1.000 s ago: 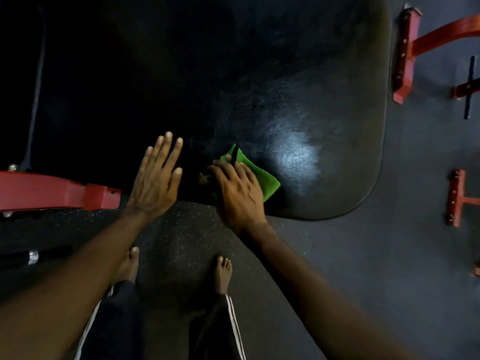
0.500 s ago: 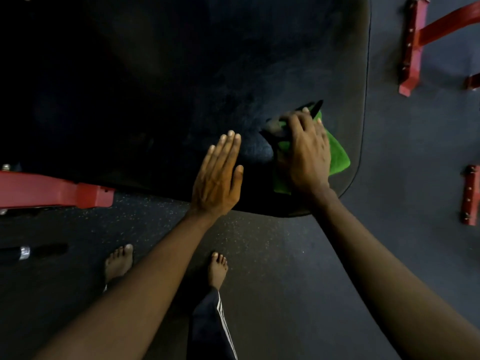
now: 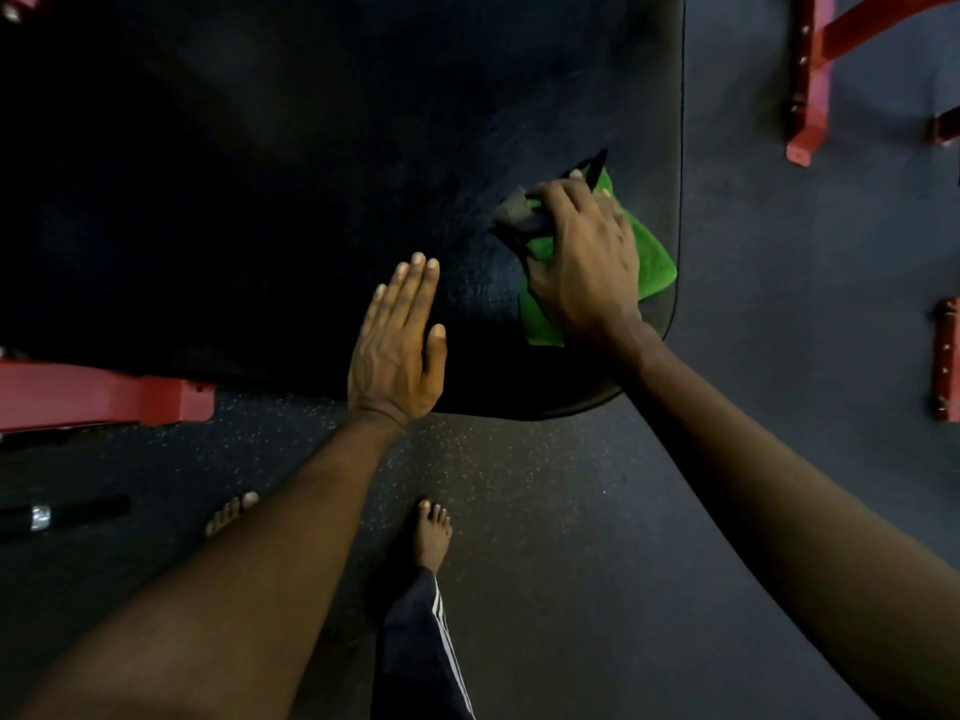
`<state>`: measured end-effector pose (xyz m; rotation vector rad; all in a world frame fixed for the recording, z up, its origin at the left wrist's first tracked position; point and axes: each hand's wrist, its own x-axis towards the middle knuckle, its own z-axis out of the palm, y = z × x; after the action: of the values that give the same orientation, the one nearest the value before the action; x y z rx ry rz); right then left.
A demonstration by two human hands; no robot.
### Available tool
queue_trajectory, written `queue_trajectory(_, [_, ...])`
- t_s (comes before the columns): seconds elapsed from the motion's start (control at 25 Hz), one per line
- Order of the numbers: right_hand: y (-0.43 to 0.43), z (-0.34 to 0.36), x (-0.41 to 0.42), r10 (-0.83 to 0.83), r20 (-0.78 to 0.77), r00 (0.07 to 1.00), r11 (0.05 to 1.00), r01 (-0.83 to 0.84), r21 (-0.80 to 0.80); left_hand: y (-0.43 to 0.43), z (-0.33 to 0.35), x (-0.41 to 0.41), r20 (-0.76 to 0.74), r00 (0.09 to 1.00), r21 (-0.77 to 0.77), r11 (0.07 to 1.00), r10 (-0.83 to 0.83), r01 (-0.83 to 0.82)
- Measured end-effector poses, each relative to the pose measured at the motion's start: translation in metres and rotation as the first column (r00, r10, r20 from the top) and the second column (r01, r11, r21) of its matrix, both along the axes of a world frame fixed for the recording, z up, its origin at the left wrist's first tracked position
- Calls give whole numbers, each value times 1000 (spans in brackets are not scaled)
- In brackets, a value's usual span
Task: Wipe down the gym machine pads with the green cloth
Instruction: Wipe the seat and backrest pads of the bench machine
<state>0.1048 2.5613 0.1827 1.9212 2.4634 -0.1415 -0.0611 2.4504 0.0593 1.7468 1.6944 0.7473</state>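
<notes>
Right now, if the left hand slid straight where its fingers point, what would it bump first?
Probably nothing: the left hand faces bare black pad, passing left of the green cloth, though it's dark there.

Dim light. Speckled rubber floor [image 3: 519, 459] lies nearer me than my fingers [image 3: 410, 288]; red steel frame legs [image 3: 810, 80] stand well right of them; red beam [image 3: 104, 397] and black bar [image 3: 67, 514], left.

Right hand [image 3: 587, 267] on green cloth [image 3: 655, 263] atop black pad [image 3: 311, 174], left hand [image 3: 399, 348] flat beside it
</notes>
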Motion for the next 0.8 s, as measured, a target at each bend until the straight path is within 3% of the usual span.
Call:
queue_trajectory(0.16, [-31, 9, 19, -38, -39, 999, 999, 39, 10, 1, 2, 0, 10, 1000, -15, 1000, -9, 9])
queue_trajectory(0.32, [-55, 22, 46, -10, -60, 998, 1000, 11, 23, -1, 18, 2, 119, 993, -49, 999, 9, -4])
queue_trajectory(0.56, [50, 16, 41, -114, -100, 988, 983, 127, 135, 32, 70, 80, 266, 948, -54, 985, 175, -167])
queue_trajectory(0.64, [61, 21, 43, -115, -121, 986, 979, 133, 155, 50, 76, 105, 259, 939, -114, 972, 227, -204])
queue_trajectory(0.8, [12, 31, 62, -54, -196, 979, 997, 63, 41, 59, 70, 121, 103, 963, -109, 965, 249, -238])
